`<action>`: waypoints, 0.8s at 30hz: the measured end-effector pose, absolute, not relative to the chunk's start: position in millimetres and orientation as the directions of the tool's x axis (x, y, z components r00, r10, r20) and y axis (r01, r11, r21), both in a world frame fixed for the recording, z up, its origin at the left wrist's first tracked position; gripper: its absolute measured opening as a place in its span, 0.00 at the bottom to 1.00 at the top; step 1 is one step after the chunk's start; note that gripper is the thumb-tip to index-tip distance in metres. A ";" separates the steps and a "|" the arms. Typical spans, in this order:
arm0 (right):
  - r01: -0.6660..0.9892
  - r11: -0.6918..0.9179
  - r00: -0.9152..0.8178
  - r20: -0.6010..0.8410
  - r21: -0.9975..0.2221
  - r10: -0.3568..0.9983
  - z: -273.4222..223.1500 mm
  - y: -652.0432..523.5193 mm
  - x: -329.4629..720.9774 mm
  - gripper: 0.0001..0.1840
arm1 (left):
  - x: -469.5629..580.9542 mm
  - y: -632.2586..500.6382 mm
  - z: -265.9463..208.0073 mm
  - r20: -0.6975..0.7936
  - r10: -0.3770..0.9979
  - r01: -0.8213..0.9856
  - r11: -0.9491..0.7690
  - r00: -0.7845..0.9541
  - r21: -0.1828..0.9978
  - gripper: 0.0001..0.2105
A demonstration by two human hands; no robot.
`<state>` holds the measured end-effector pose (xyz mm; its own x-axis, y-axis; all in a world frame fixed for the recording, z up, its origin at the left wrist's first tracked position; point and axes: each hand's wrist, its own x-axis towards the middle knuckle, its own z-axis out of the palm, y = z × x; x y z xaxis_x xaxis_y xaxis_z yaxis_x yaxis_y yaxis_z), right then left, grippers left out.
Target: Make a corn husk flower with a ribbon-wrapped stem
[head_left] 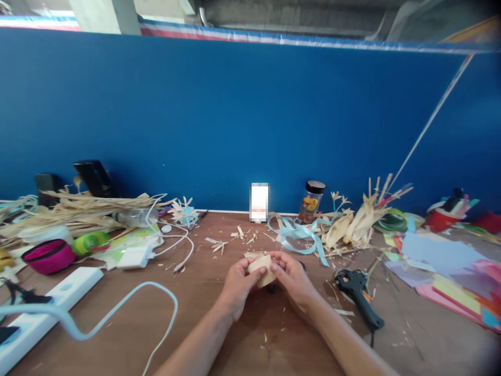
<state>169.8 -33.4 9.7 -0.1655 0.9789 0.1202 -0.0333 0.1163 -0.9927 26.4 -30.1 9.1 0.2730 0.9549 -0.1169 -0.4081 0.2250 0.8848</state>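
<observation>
Both hands meet over the middle of the table around a small piece of pale dried husk [261,270]. My left hand [239,282] pinches its left side between thumb and fingers. On the other side, my right hand [291,277] grips the right edge, thumb on the near face. The fingertips behind the piece are hidden. A small dark object shows partly beneath my hands, too covered to name. Husk scraps [219,245] lie just beyond. To the right of my right hand rests a black glue gun [359,298].
Light blue ribbon [301,237], a black-lidded jar [312,202] and a husk bundle [354,224] stand at the back. Coloured paper [442,261] covers the right. At left are a white power strip [50,313], a looping cable [156,287], a charger [133,257] and piled dry husks [78,209].
</observation>
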 end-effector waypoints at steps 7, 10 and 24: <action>-0.065 0.034 -0.145 0.043 -0.997 0.988 2.5 -30.4 168.9 0.15 | 25.6 -30.7 11.8 -0.204 0.912 -0.415 0.350 0.356 0.840 0.18; 0.073 0.085 -0.027 0.083 -0.994 0.996 3.1 -25.3 178.4 0.15 | 22.3 -26.7 8.1 -0.199 0.954 -0.394 0.276 0.223 0.877 0.16; 0.999 0.034 -0.034 0.267 0.005 0.963 13.6 -30.1 200.4 0.08 | 16.9 -16.3 0.0 -0.159 0.986 -0.439 0.120 -0.053 0.890 0.15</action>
<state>200.4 -30.1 13.6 -0.0343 0.9632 0.2668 0.9994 0.0344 0.0046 16.9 -16.3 0.0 -0.0526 0.9858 -0.1594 -0.4395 0.1205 0.8901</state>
